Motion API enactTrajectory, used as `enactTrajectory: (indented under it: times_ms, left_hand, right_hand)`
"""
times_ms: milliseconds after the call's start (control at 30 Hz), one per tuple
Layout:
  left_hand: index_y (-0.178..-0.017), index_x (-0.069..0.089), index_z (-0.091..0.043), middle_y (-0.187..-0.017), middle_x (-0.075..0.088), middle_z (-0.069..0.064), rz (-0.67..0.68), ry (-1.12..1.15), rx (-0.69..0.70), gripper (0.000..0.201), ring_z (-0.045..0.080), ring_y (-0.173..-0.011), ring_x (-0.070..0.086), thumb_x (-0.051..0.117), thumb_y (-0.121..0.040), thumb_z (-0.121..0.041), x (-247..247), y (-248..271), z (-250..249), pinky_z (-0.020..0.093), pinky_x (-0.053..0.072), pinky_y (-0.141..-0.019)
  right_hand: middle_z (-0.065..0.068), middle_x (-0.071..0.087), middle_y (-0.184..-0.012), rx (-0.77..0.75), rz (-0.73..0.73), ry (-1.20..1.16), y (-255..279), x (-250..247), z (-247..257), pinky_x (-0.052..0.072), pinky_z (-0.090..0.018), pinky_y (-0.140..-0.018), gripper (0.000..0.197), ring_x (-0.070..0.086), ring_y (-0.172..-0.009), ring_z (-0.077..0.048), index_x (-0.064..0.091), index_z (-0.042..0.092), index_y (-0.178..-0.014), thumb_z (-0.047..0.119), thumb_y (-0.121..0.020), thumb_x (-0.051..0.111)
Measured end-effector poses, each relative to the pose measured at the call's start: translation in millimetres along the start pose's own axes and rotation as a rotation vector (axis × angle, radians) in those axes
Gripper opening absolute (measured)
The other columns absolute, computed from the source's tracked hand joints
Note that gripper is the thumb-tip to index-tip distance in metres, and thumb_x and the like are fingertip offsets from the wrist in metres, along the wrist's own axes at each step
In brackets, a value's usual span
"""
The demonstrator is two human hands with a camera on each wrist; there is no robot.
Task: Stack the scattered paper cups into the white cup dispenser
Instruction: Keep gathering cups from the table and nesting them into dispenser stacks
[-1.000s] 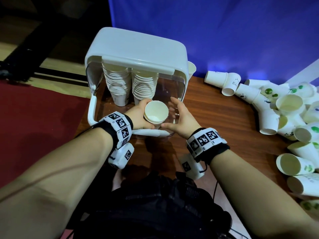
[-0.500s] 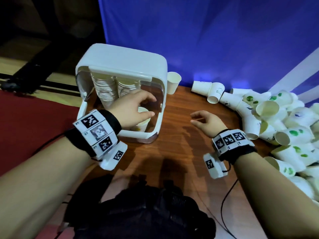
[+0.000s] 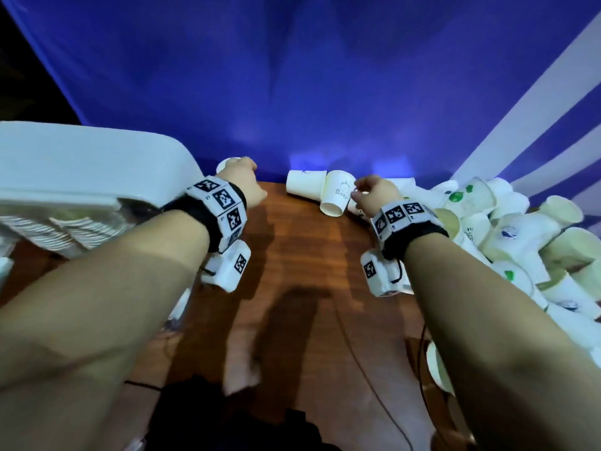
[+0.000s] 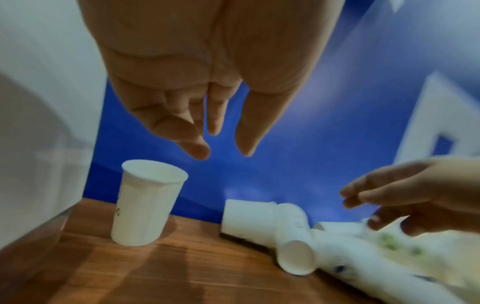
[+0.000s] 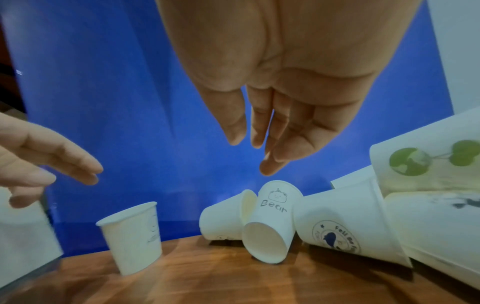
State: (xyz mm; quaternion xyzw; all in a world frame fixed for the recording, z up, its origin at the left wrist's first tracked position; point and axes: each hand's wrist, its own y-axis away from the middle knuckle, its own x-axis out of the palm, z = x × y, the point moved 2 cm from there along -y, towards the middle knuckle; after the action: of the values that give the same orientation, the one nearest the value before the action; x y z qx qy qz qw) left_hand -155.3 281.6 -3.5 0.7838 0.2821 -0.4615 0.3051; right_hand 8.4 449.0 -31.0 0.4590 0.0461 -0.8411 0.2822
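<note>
Above the wooden table [image 3: 292, 255], both hands now hold nothing: the left hand [image 4: 207, 92] has left the dispenser [image 3: 81, 164] and hovers, fingers loosely spread, over an upright cup [image 4: 148, 203]; the right hand [image 5: 280, 102], likewise slack, has reached the "Bear" cup [image 5: 272, 222]; only the head view shows stacked cups [image 3: 65, 232] inside the dispenser and the pile [image 3: 520, 239] at right.

Table: brown wooden top [image 3: 292, 255], grain running front to back.
Backdrop: blue cloth [image 3: 292, 76] hanging behind the table.
Cable: thin dark wire [image 3: 361, 362] lying across the table's near part.
</note>
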Motion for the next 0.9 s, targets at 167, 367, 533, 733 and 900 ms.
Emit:
enactTrajectory:
  times_ms: [167, 367, 533, 733, 900]
  left_hand:
    - [-0.124, 0.050, 0.000, -0.120, 0.053, 0.018, 0.118, -0.244, -0.155, 0.039, 0.034, -0.114, 0.055, 0.056, -0.088, -0.016, 20.9, -59.9, -7.8, 0.035, 0.044, -0.082]
    - [-0.083, 0.051, 0.002, -0.084, 0.053, 0.017, 0.340, -0.311, -0.304, 0.018, 0.032, -0.080, 0.053, 0.050, -0.093, -0.014, 38.0, -80.9, -4.4, 0.033, 0.045, -0.085]
    - [-0.099, 0.057, 0.003, -0.098, 0.058, 0.019, 0.250, -0.389, -0.108, 0.014, 0.031, -0.088, 0.051, 0.051, -0.087, -0.001, 31.2, -66.5, -16.7, 0.037, 0.044, -0.077]
    - [-0.116, 0.053, -0.008, -0.119, 0.054, 0.014, 0.024, -0.299, 0.035, 0.027, 0.030, -0.105, 0.055, 0.052, -0.088, -0.009, 5.2, -33.2, -19.6, 0.035, 0.042, -0.073]
    - [-0.106, 0.063, -0.015, -0.117, 0.060, 0.009, -0.081, -0.077, 0.215, 0.021, 0.028, -0.109, 0.055, 0.053, -0.091, -0.023, -27.7, 21.1, -14.0, 0.036, 0.043, -0.086]
  right_hand:
    - [-0.008, 0.048, -0.136, 0.036, 0.078, 0.177, -70.3, 19.4, 6.0, 0.043, -0.032, -0.092, 0.048, 0.054, -0.116, -0.029, 0.040, 0.014, -0.135, 0.023, -0.090, 0.053]
    - [-0.011, 0.056, -0.121, 0.073, 0.146, 0.336, -107.2, 41.1, -2.9, 0.044, -0.035, -0.084, 0.039, 0.057, -0.109, -0.033, 0.046, 0.010, -0.125, 0.022, -0.089, 0.052]
    - [-0.010, 0.060, -0.089, 0.075, 0.123, 0.338, -91.1, 22.8, -5.0, 0.043, -0.028, -0.065, 0.019, 0.056, -0.084, -0.030, 0.059, 0.009, -0.100, 0.020, -0.087, 0.051]
    - [-0.008, 0.059, -0.087, 0.014, 0.072, 0.295, -32.1, -18.0, 17.0, 0.032, -0.019, -0.051, 0.026, 0.054, -0.082, -0.023, 0.042, 0.022, -0.063, 0.011, -0.086, 0.049]
    - [-0.012, 0.068, -0.089, -0.102, -0.023, 0.185, 40.1, -47.4, 43.7, 0.042, -0.026, -0.063, 0.005, 0.063, -0.085, -0.027, 0.059, 0.015, -0.084, 0.015, -0.084, 0.054]
